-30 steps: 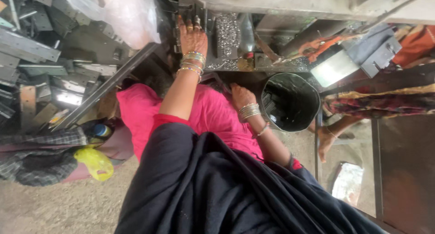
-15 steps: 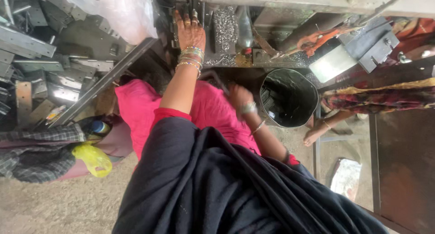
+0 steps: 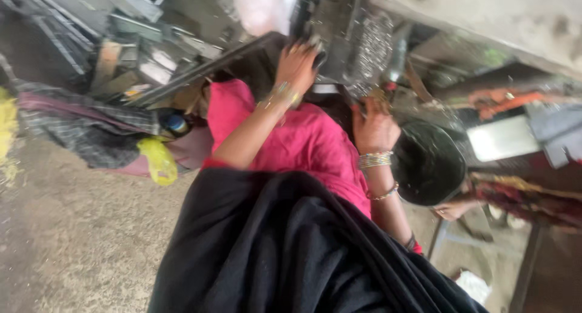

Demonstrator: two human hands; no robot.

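My left hand (image 3: 297,61), with bangles on its wrist, is raised against the dark front of a metal machine (image 3: 339,22). Its fingertips touch a dark part there, and blur hides whether they grip it. My right hand (image 3: 374,128), also bangled, is lower and to the right, just under a heap of small shiny metal pieces (image 3: 373,46) and beside a black bucket (image 3: 430,161). Its fingers curl upward; I cannot tell whether they hold anything. A pink garment (image 3: 303,143) and a black cloth (image 3: 285,246) cover my lap.
Metal bars and scrap (image 3: 121,40) are stacked at the upper left. A checked cloth (image 3: 79,125), a yellow bag (image 3: 157,161) and a blue-capped bottle (image 3: 177,124) lie on the concrete floor (image 3: 73,240). Another person's foot (image 3: 451,211) shows beside a stool leg.
The view has swung and blurred. My left hand stays up on the machine; my right hand has risen from the lap toward the small metal pieces, next to the bucket.
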